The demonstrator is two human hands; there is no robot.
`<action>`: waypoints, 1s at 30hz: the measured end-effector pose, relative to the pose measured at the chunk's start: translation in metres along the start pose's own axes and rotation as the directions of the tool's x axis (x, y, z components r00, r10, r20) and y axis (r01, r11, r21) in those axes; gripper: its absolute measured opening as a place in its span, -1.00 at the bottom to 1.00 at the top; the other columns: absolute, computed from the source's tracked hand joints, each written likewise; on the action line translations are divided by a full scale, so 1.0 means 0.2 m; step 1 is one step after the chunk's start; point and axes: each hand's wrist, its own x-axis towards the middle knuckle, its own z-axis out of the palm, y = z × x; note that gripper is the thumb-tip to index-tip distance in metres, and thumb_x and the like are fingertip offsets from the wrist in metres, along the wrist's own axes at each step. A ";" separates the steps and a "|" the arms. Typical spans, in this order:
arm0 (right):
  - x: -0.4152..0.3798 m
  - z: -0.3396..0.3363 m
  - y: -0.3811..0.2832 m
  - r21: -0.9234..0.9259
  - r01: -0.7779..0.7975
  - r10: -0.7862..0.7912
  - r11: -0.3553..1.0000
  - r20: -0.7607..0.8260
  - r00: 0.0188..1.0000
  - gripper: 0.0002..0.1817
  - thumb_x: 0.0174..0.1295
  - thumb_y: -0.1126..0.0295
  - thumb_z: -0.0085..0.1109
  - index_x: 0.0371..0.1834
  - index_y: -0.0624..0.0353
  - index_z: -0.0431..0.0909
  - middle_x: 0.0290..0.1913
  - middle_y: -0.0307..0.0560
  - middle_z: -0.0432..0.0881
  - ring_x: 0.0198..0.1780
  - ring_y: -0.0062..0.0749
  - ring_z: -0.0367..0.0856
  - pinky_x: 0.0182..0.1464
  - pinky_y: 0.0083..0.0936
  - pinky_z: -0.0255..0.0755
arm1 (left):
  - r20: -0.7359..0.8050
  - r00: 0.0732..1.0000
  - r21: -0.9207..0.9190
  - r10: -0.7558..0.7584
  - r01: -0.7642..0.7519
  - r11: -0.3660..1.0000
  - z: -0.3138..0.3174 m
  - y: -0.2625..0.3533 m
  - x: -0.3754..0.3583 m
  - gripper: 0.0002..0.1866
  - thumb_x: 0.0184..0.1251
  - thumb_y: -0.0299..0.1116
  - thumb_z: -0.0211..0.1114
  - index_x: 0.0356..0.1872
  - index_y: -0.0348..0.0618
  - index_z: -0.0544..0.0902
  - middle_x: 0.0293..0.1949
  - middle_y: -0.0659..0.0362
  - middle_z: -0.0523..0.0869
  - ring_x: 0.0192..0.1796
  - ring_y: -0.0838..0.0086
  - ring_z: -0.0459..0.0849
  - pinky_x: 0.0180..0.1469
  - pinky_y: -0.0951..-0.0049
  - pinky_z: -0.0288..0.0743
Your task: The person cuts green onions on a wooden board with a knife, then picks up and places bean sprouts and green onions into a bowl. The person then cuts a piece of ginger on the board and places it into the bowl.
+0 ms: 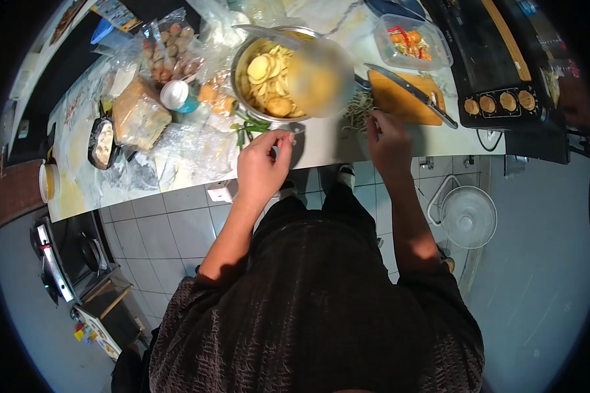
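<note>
At the counter's front edge, my left hand [263,160] is closed, thumb and forefinger pressed together; whatever they may hold is too small to name. Green pods or stems [249,124] lie just beyond it. My right hand [391,141] is also closed in a pinch, beside a small heap of thin, pale greenish strands [358,111]. What is between its fingers is hidden. A metal pot [237,85] behind my hands holds potatoes [269,69], some sliced. A knife [265,33] rests across its rim. A blurred round patch covers the pot's right part.
Right of the heap, a second knife [413,92] lies across a wooden cutting board [393,105]. Behind it is a plastic container [410,62] of cut vegetables. Plastic bags [183,147], a white-lidded jar [176,96] and a bread-like bag [139,114] crowd the left. A black stove [505,121] stands right.
</note>
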 end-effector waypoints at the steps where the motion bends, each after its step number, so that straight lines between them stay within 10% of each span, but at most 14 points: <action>1: 0.03 -0.01 0.06 -0.051 -0.012 0.013 0.999 0.019 1.000 -0.83 0.18 0.48 0.27 -0.15 0.13 0.66 -0.24 -0.05 0.69 -0.21 -0.08 0.69 -0.17 -0.20 0.57 | 0.049 0.999 -0.008 -0.007 0.007 1.000 0.05 0.02 0.01 -0.85 0.33 -0.35 0.37 -0.24 -0.22 0.74 -0.46 0.12 0.71 -0.60 0.43 0.54 -0.49 0.44 0.42; 14: 0.34 0.14 0.42 0.305 0.225 -0.338 0.925 0.397 0.853 -0.84 0.16 0.48 0.19 -0.24 0.07 0.73 -0.14 0.00 0.55 -0.05 -0.07 0.59 0.01 -0.17 0.47 | -0.131 0.947 -0.118 -0.295 0.281 0.953 0.60 0.24 -0.05 -0.80 0.38 -0.35 0.36 -0.22 -0.32 0.74 -0.48 0.16 0.73 -0.59 0.66 0.45 -0.51 0.58 0.34; 30: 0.15 0.13 0.14 0.483 0.299 -0.478 0.823 0.305 0.824 -0.85 0.12 0.49 0.25 -0.23 0.14 0.58 -0.22 -0.02 0.58 -0.15 0.01 0.61 -0.10 -0.15 0.51 | -0.414 0.812 -0.146 -0.411 0.387 0.911 0.30 0.12 -0.30 -0.80 0.40 -0.34 0.35 -0.24 -0.33 0.73 -0.54 0.22 0.70 -0.58 0.69 0.45 -0.50 0.58 0.34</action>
